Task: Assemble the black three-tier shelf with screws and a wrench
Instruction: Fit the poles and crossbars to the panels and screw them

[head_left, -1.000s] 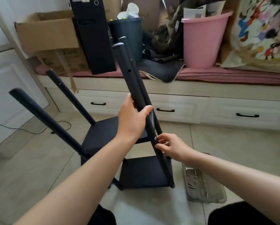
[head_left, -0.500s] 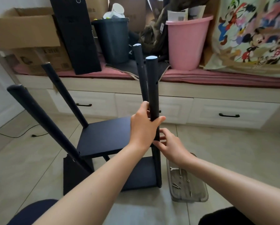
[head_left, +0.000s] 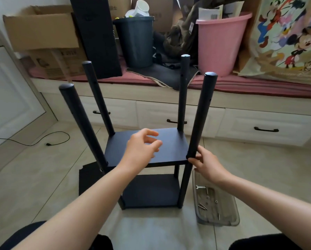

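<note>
Tiled floor (head_left: 43,177), shelf (head_left: 147,147) upright, right hand (head_left: 207,166) gripping post (head_left: 199,121)

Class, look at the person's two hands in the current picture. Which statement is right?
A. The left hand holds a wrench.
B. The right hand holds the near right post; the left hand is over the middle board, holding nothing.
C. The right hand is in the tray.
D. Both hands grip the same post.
B: the right hand grips the near right post, while the left hand hovers loose-fingered over the middle board.
</note>
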Available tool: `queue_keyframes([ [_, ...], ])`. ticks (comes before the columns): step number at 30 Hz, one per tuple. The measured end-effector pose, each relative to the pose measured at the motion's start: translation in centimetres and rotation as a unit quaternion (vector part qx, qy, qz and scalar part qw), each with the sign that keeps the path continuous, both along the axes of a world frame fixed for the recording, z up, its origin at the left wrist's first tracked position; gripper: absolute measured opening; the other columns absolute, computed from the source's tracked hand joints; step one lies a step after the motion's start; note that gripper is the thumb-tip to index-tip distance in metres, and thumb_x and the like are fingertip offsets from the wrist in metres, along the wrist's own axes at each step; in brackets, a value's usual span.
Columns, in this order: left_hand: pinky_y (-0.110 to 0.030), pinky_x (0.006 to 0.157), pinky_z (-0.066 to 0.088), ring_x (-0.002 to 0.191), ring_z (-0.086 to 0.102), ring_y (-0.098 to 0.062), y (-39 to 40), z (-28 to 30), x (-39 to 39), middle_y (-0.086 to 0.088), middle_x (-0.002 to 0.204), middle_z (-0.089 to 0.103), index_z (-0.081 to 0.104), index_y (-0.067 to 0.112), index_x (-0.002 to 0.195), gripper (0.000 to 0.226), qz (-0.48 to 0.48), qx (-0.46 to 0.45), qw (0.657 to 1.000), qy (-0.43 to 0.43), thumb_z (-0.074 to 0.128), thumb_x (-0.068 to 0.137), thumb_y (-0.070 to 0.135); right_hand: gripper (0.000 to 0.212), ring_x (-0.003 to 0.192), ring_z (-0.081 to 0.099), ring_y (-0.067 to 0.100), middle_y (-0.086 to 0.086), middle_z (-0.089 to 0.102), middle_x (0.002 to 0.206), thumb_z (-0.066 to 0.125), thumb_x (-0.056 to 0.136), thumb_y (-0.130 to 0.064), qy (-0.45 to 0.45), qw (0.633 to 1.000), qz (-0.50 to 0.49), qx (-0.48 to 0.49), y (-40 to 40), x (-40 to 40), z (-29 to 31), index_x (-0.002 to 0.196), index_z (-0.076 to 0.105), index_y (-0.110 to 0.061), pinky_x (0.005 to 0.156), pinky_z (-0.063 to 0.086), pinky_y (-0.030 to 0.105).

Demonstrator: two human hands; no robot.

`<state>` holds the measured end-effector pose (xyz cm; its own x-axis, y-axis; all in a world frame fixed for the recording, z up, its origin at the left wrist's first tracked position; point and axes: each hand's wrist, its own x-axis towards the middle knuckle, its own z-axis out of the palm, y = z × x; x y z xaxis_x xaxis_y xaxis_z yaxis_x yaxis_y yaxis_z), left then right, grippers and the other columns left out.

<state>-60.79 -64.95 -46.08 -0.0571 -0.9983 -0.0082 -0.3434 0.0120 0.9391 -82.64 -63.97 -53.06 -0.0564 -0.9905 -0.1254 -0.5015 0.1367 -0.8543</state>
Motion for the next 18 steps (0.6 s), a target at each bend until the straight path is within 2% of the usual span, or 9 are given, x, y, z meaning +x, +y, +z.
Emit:
queue_keyframes([
  [3, -0.028, 0.069, 0.057, 0.075, 0.073, -0.011, 0.1, 0.7, 4.1, 0.004, 0.087, 0.076, 0.068, 0.023, 0.097, 0.003, 0.044, 0.018, 0.998, -0.052, 0.067, 0.096, 0.025, 0.031, 0.109, 0.065, 0.016, -0.001, 0.070, 0.110, 0.057, 0.098, -0.009, 0.008, 1.000, 0.000, 0.004, -0.1, -0.3, -0.3, 0.120, 0.056, -0.030, 0.098, 0.052, 0.046],
  [5, -0.026, 0.070, 0.056, 0.071, 0.073, -0.007, 0.4, 0.9, 6.6, 0.008, 0.082, 0.077, 0.071, 0.023, 0.093, 0.012, 0.018, 0.077, 0.986, -0.144, 0.067, 0.095, 0.034, 0.031, 0.107, 0.065, 0.017, 0.000, 0.071, 0.109, 0.058, 0.098, -0.009, 0.013, 1.000, 0.001, 0.005, -0.1, -0.6, -0.5, 0.119, 0.056, -0.031, 0.096, 0.052, 0.047],
  [7, -0.027, 0.069, 0.056, 0.073, 0.074, -0.011, 0.8, 0.9, 8.9, 0.007, 0.081, 0.077, 0.074, 0.021, 0.089, 0.021, -0.004, 0.160, 0.961, -0.227, 0.067, 0.095, 0.040, 0.029, 0.106, 0.066, 0.017, -0.001, 0.071, 0.108, 0.058, 0.097, -0.010, 0.026, 1.000, 0.005, 0.001, -0.3, -0.7, -0.6, 0.114, 0.057, -0.033, 0.093, 0.053, 0.045],
  [9, -0.029, 0.068, 0.054, 0.078, 0.072, -0.018, 1.1, 1.0, 10.6, 0.000, 0.083, 0.076, 0.073, 0.016, 0.085, 0.029, 0.018, 0.193, 0.935, -0.297, 0.066, 0.094, 0.043, 0.030, 0.102, 0.066, 0.013, -0.006, 0.070, 0.104, 0.060, 0.097, -0.011, 0.044, 0.999, 0.010, -0.009, -0.4, -0.7, -0.5, 0.105, 0.054, -0.039, 0.083, 0.054, 0.036],
  [11, -0.034, 0.071, 0.053, 0.079, 0.069, -0.024, 1.0, 1.2, 11.8, -0.008, 0.079, 0.074, 0.073, 0.010, 0.078, 0.039, 0.081, 0.153, 0.917, -0.358, 0.068, 0.092, 0.046, 0.030, 0.098, 0.065, 0.009, -0.011, 0.068, 0.100, 0.061, 0.096, -0.015, 0.064, 0.998, 0.012, -0.021, -0.6, -0.6, -0.3, 0.099, 0.050, -0.042, 0.070, 0.049, 0.022],
  [12, -0.037, 0.074, 0.055, 0.078, 0.068, -0.026, 1.0, 1.3, 12.3, -0.011, 0.076, 0.073, 0.073, 0.008, 0.076, 0.043, 0.115, 0.122, 0.916, -0.365, 0.070, 0.090, 0.048, 0.025, 0.095, 0.064, 0.009, -0.012, 0.066, 0.098, 0.061, 0.096, -0.018, 0.072, 0.997, 0.009, -0.025, -0.8, -0.5, -0.2, 0.099, 0.049, -0.039, 0.066, 0.045, 0.018],
  [14, -0.044, 0.080, 0.059, 0.080, 0.070, -0.027, 0.9, 1.6, 12.8, -0.010, 0.078, 0.073, 0.072, 0.010, 0.083, 0.038, 0.152, 0.070, 0.937, -0.306, 0.074, 0.086, 0.047, 0.015, 0.092, 0.064, 0.007, -0.010, 0.066, 0.097, 0.060, 0.097, -0.023, 0.079, 0.996, 0.000, -0.030, -1.0, -0.3, 0.1, 0.100, 0.049, -0.033, 0.064, 0.043, 0.015],
  [16, -0.047, 0.084, 0.059, 0.086, 0.071, -0.025, 0.8, 1.7, 12.7, -0.004, 0.087, 0.073, 0.068, 0.019, 0.091, 0.024, 0.144, 0.035, 0.960, -0.237, 0.078, 0.084, 0.039, 0.013, 0.088, 0.062, 0.002, -0.007, 0.066, 0.095, 0.058, 0.098, -0.025, 0.082, 0.996, -0.005, -0.040, -1.1, -0.2, 0.3, 0.100, 0.047, -0.030, 0.063, 0.042, 0.015],
  [18, -0.047, 0.086, 0.058, 0.091, 0.070, -0.025, 0.5, 1.4, 12.3, -0.002, 0.090, 0.071, 0.063, 0.023, 0.089, 0.019, 0.135, 0.029, 0.964, -0.228, 0.079, 0.085, 0.033, 0.013, 0.086, 0.062, 0.000, -0.005, 0.066, 0.094, 0.058, 0.098, -0.025, 0.083, 0.996, -0.005, -0.046, -1.0, -0.2, 0.4, 0.102, 0.045, -0.027, 0.062, 0.042, 0.015],
])
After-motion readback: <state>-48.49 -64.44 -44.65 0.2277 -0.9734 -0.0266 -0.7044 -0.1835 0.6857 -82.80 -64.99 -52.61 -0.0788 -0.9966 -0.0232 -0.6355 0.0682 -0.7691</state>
